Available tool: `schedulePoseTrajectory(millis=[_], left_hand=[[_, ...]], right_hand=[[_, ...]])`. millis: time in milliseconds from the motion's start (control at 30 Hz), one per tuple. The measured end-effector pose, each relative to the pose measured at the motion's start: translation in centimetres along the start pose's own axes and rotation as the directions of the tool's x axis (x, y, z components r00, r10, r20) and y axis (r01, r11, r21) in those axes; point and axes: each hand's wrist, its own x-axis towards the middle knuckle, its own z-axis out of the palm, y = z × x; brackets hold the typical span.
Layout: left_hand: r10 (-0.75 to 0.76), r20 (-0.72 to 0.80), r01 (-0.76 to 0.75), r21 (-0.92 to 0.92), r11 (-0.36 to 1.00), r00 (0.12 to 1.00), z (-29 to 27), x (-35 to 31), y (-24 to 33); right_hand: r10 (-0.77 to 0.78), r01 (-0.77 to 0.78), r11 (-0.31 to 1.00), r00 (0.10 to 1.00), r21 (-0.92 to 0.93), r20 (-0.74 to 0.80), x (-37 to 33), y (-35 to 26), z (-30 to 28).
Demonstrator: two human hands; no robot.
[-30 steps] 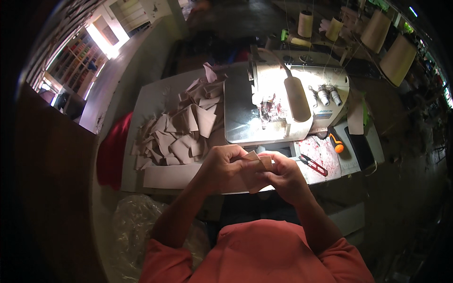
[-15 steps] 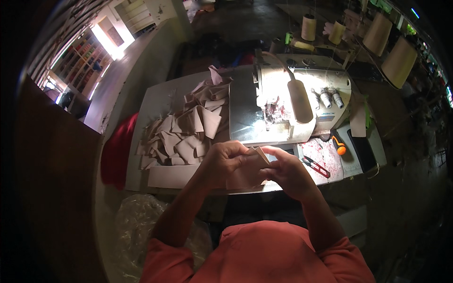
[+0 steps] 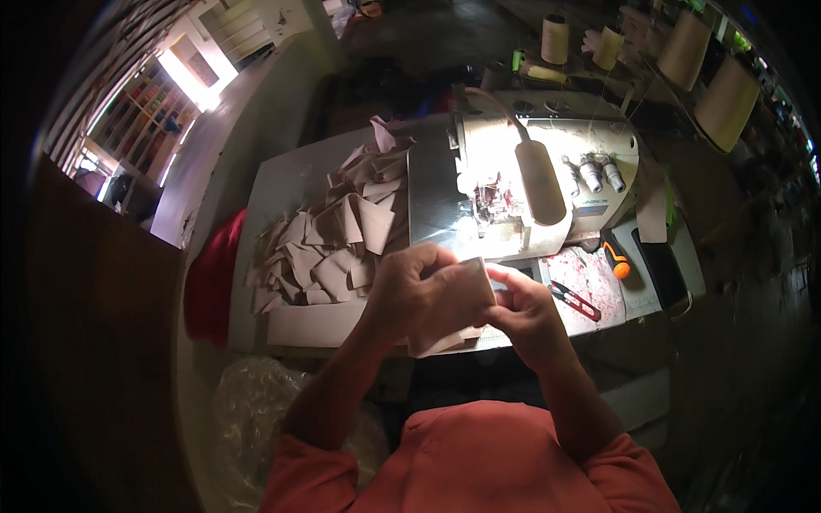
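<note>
In the head view, the beige fabric piece [image 3: 462, 299] sits at the centre of the frame, held between both hands above the front edge of the table [image 3: 286, 184]. Half a second ago its folded corners stood up between the fingertips; now it is turned so that a broad face shows, with an edge running down its right side. This suggests the piece is being rearranged in the hands rather than put down. The left hand [image 3: 410, 286] is clamped on the piece, its thumb along the upper part; the right hand [image 3: 526, 312] pinches the right edge between thumb and fingers. The pile of beige pieces [image 3: 333, 244], left of centre, looks unchanged.

As for containers, a clear plastic bag [image 3: 252, 427] lies at the lower left, its contents impossible to tell. At the upper left, a shelf unit [image 3: 144, 152] holds small coloured items, too blurred to identify.
</note>
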Motion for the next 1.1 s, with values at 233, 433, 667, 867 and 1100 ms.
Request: schedulePoseTrajectory(millis=[233, 433, 667, 867, 1100], left_hand=[[0.393, 0.064, -0.382, 0.423, 0.822, 0.917, 1.8, 5.4, -3.6], [0.387, 0.215, -0.417, 0.705, 0.574, 0.897, 1.6, 3.7, -4.4], [0.458, 0.136, -0.459, 0.504, 0.732, 0.879, 1.2, 6.9, -4.5], [0.45, 0.136, -0.441, 0.571, 0.692, 0.883, 1.1, 7.5, -5.4], [0.59, 0.2, -0.533, 0.706, 0.467, 0.782, -0.8, 13.4, -8.1]], right_hand=[[-0.177, 0.203, 0.976, 0.951, 0.08, -0.255, 3.1, 4.6, -0.8], [-0.121, 0.13, 0.991, 0.954, 0.013, -0.274, 2.1, 6.3, -0.3], [-0.119, 0.118, 0.993, 0.958, -0.021, -0.261, 3.7, 4.7, -0.7], [-0.193, 0.177, 0.981, 0.938, -0.081, -0.289, 4.1, 5.3, -0.7], [-0.189, 0.138, 0.969, 0.946, -0.204, -0.262, 2.8, 5.1, -1.7]])
